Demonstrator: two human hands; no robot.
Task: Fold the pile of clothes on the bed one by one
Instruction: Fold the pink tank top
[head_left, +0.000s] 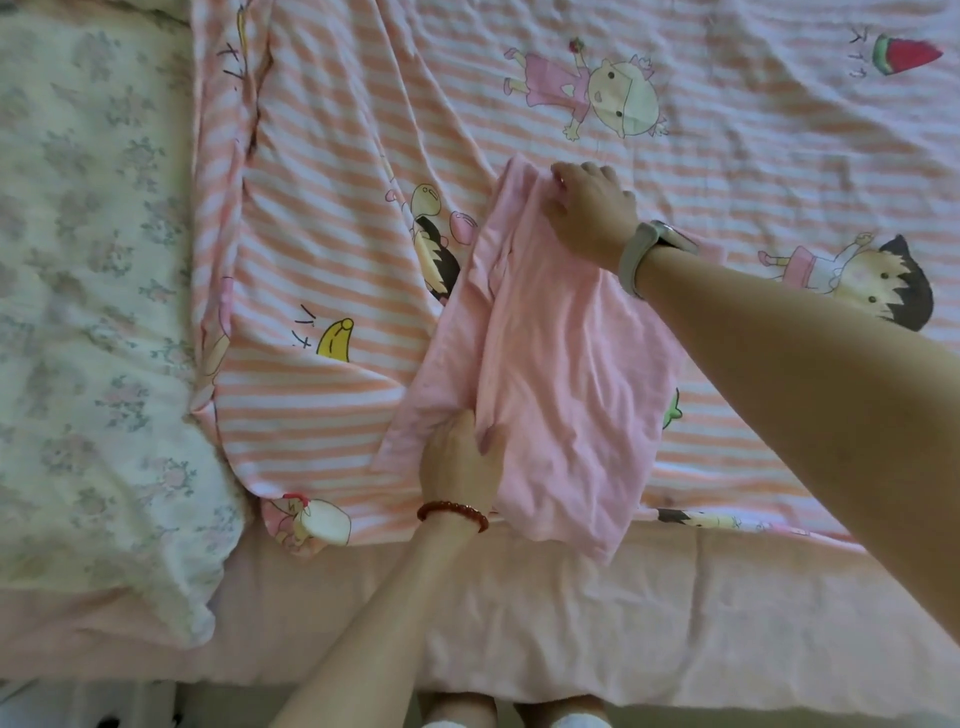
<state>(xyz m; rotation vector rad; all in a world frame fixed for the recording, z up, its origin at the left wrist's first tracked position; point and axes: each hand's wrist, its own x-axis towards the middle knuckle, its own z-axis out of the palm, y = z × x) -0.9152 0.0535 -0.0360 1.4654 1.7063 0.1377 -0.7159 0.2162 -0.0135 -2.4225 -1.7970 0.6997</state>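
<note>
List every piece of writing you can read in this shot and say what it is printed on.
Nothing reads clearly.
Striped cartoon sheet: handwritten-style marks beside the banana, the watermelon slice and near the top left edge; too blurred to read.
Pink garment, watch, bead bracelet: no text visible.

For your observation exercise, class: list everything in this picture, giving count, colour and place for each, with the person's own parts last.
garment: one, pink, mid-bed, over the sheet's near edge
sheet: one, pink-and-white striped with cartoon prints, across the bed
quilt: one, white floral, left side
mattress cover: one, pale pink, near edge
watch: one, pale band, right wrist
bracelet: one, red beads, left wrist
left hand: grips garment's near end
right hand: pinches garment's far end
feet: two, white socks, bottom edge
</note>
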